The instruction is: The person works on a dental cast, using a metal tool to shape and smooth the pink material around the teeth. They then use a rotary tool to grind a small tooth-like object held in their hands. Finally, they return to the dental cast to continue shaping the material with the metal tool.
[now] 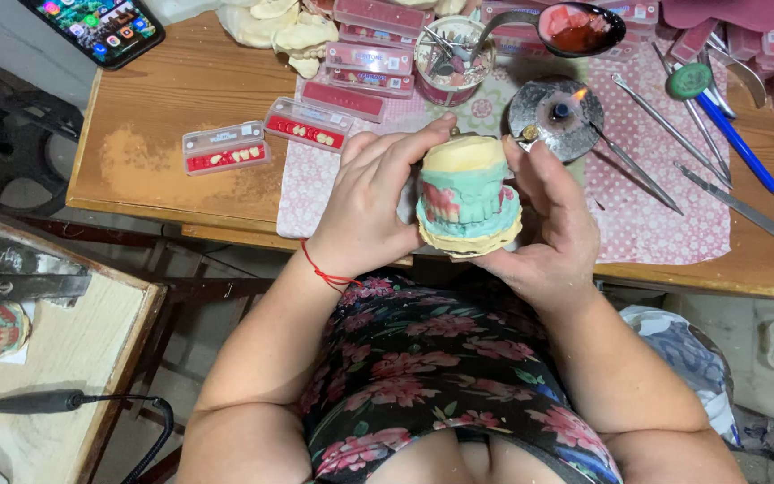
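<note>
Wooden table (163, 116), worn dusty patch near left front. On it: pink dotted cloth (647, 215) over middle and right; 2 clear tooth cards (225, 148) (307, 124) with red strips just left of cloth edge; stack of pink tooth cards (371, 58) behind; white plaster casts (272, 27) at back; round tin of tools (452, 56); lit spirit burner (555, 115); metal instruments (651, 134); blue pen (738, 143); phone (96, 25) hanging off back-left corner. Second lower bench (55, 358) at left, carrying a black handpiece (33, 402).
</note>
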